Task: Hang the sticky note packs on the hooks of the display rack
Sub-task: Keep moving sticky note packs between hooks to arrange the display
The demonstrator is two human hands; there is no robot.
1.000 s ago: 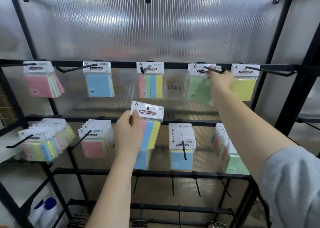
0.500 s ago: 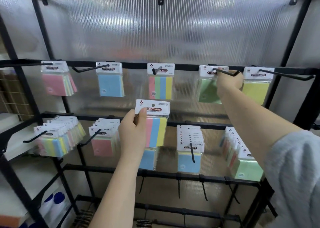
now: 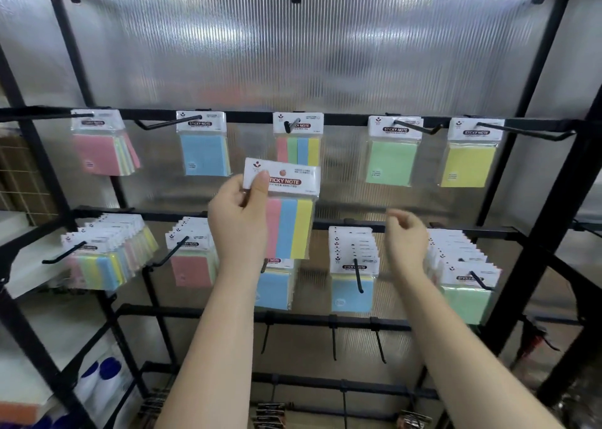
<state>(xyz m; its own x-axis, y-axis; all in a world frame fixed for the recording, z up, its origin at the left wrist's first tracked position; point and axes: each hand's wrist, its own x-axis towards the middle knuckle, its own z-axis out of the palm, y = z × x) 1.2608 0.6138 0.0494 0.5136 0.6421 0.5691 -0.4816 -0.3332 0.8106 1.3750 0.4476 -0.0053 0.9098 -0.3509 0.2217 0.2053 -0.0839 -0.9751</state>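
A left hand (image 3: 239,223) pinches the white card header of a clear-wrapped sticky note pack (image 3: 286,210) with pink, blue and yellow strips, held before the black metal display rack (image 3: 534,220), just below the striped pack (image 3: 298,142) on the upper row's middle hook. The right hand (image 3: 405,243), blurred, hangs loosely curled and empty, its grip slack, near the lower row.

"STICKY NOTE" on pack headers (image 3: 201,123)
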